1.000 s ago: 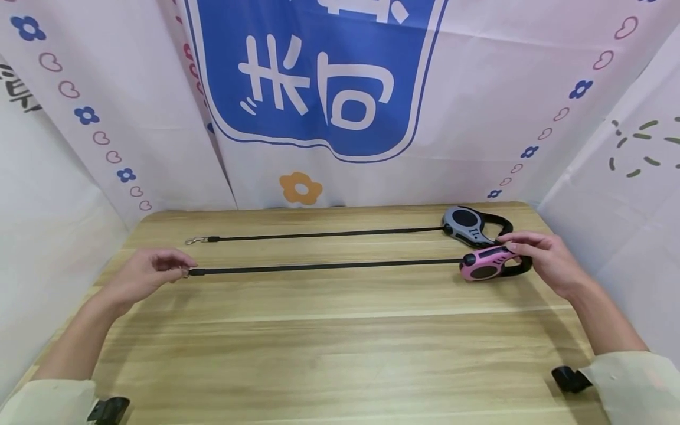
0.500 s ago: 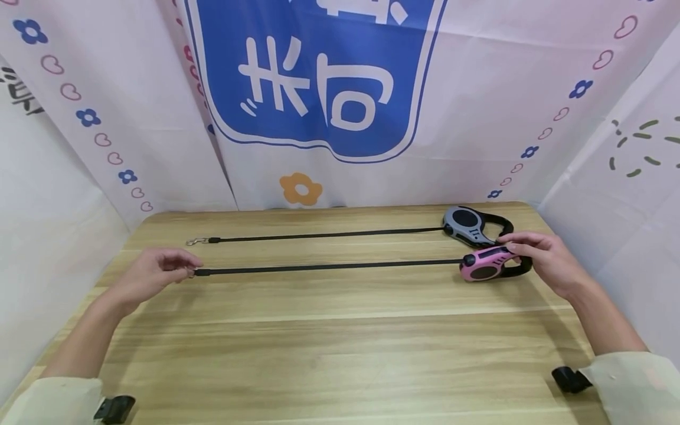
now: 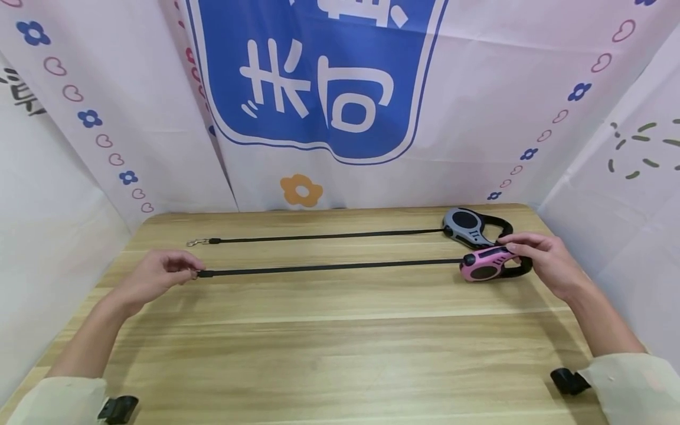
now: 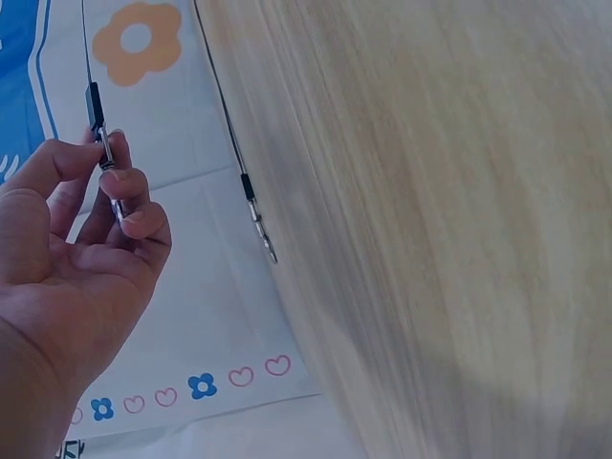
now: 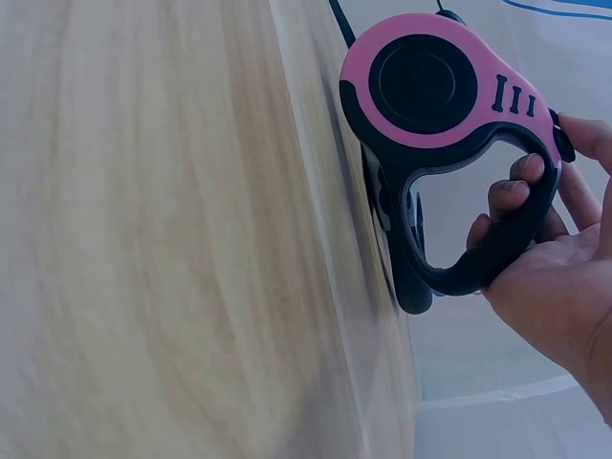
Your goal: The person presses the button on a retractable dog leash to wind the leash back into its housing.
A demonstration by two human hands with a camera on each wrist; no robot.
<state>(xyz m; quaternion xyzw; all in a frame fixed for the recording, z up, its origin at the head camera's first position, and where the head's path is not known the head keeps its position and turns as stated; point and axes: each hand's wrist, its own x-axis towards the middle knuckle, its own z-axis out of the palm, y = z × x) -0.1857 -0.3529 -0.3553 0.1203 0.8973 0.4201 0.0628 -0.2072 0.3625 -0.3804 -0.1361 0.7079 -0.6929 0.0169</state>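
In the head view, my right hand (image 3: pixel 549 267) grips the black looped handle of a pink and black retractable dog leash (image 3: pixel 482 262) at the right. The right wrist view shows fingers curled through the handle (image 5: pixel 516 225), with the thumb by the black button (image 5: pixel 562 142). A black strap (image 3: pixel 329 267) runs from the casing straight across to my left hand (image 3: pixel 159 276). That hand pinches the metal clip (image 4: pixel 105 148) at the strap's end, held above the table.
Behind lies a grey-blue retractable leash (image 3: pixel 465 221) on the wooden table (image 3: pixel 340 354), its strap (image 3: pixel 329 236) pulled out leftward to a metal clip (image 3: pixel 198 242). Printed white cloth (image 3: pixel 255 177) hangs at the back and sides.
My left hand has shifted a little to the right with the clip, so the stretched strap is slightly shorter. The right hand and the grey-blue leash have stayed in place.
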